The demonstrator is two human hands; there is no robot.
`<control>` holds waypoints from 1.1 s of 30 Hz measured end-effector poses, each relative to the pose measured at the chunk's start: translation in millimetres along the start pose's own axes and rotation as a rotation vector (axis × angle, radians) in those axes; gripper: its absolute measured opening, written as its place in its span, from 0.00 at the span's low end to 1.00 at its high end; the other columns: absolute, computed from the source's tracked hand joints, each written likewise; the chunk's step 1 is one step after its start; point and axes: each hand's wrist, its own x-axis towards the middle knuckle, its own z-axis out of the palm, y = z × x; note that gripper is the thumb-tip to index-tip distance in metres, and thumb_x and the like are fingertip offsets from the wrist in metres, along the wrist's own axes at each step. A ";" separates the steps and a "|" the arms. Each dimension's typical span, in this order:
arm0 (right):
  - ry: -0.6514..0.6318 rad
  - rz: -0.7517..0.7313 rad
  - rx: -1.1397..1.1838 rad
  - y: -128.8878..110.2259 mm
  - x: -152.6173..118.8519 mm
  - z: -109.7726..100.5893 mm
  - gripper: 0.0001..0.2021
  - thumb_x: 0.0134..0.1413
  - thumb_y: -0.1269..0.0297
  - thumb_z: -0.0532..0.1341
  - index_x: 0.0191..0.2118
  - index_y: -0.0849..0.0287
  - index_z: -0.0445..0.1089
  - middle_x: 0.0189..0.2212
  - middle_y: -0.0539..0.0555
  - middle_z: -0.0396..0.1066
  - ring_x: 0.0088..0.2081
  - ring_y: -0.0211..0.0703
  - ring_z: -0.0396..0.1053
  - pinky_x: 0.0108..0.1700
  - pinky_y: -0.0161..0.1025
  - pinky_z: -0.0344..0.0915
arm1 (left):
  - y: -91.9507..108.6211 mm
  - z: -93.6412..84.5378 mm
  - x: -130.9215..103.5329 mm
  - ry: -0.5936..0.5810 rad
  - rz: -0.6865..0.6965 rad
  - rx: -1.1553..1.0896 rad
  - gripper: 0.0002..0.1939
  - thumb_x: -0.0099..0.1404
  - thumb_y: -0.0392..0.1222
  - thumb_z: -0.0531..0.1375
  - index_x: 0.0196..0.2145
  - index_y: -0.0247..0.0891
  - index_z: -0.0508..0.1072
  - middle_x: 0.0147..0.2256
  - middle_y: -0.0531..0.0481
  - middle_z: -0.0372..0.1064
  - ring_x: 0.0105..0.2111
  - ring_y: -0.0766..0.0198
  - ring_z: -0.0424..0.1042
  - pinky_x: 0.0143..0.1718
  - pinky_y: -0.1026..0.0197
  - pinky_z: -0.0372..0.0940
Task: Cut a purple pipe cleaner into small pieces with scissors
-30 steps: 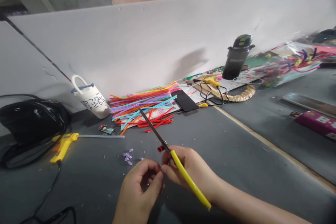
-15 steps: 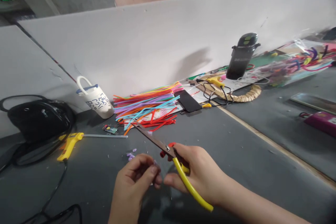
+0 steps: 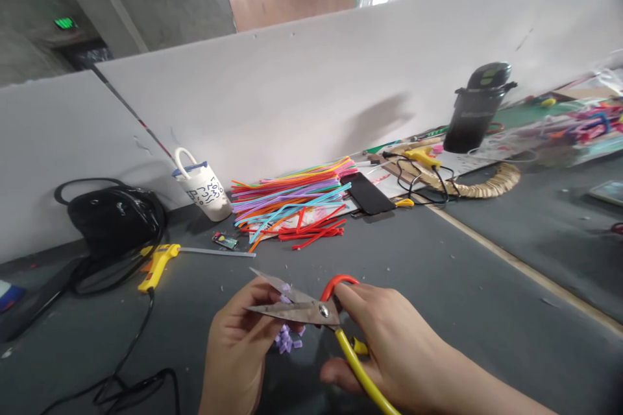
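My right hand point(image 3: 389, 337) grips a pair of scissors point(image 3: 299, 312) with red and yellow handles. Their blades are spread and point left, across the fingers of my left hand point(image 3: 243, 337). That hand is closed in a pinch, and a short piece of purple pipe cleaner point(image 3: 285, 289) shows at its fingertips, between the blades; the rest of it is hidden. Just below the blades, a small pile of purple cut pieces point(image 3: 288, 341) lies on the dark table point(image 3: 438, 272).
Colourful pipe cleaners point(image 3: 292, 198) lie behind my hands, beside a black phone point(image 3: 368, 193). A yellow glue gun point(image 3: 160, 266) with a trailing cord is at left, near a white cup point(image 3: 207, 194) and black bag point(image 3: 114, 220). A dark bottle point(image 3: 474, 110) stands at back right.
The scissors have opened and moved down, and their blades now lie over my left fingers. The camera view has shifted left, and more of the purple pile shows.
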 end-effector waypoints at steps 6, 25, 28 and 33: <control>-0.002 0.016 -0.050 0.2 -0.1 -1.1 0.27 0.40 0.35 0.57 0.30 0.58 0.63 0.25 0.53 0.68 0.25 0.44 0.64 0.26 0.34 0.49 | 0.3 -6.9 1.6 -0.036 0.010 0.084 0.04 0.49 0.38 0.67 0.23 0.36 0.76 0.24 0.52 0.72 0.21 0.68 0.69 0.25 0.67 0.65; 0.012 0.049 -0.001 -4.0 -1.2 1.0 0.22 0.45 0.41 0.59 0.32 0.57 0.64 0.24 0.50 0.67 0.24 0.41 0.64 0.25 0.33 0.49 | 1.1 3.5 -1.7 0.033 0.049 0.065 0.02 0.49 0.36 0.66 0.23 0.37 0.77 0.22 0.54 0.71 0.21 0.69 0.69 0.24 0.69 0.65; 0.010 0.044 0.007 -4.1 -1.3 0.9 0.23 0.45 0.39 0.58 0.32 0.57 0.64 0.24 0.50 0.67 0.24 0.41 0.64 0.25 0.33 0.49 | 1.8 3.7 -2.6 0.040 0.044 0.075 0.02 0.49 0.36 0.66 0.23 0.36 0.76 0.22 0.53 0.71 0.21 0.68 0.69 0.23 0.68 0.65; -0.014 0.055 0.005 -5.0 -0.8 1.2 0.24 0.44 0.39 0.58 0.32 0.57 0.63 0.24 0.51 0.68 0.25 0.42 0.65 0.25 0.33 0.48 | 2.6 4.6 -1.8 0.035 0.024 0.091 0.02 0.51 0.36 0.65 0.23 0.36 0.76 0.22 0.52 0.72 0.22 0.67 0.69 0.24 0.68 0.65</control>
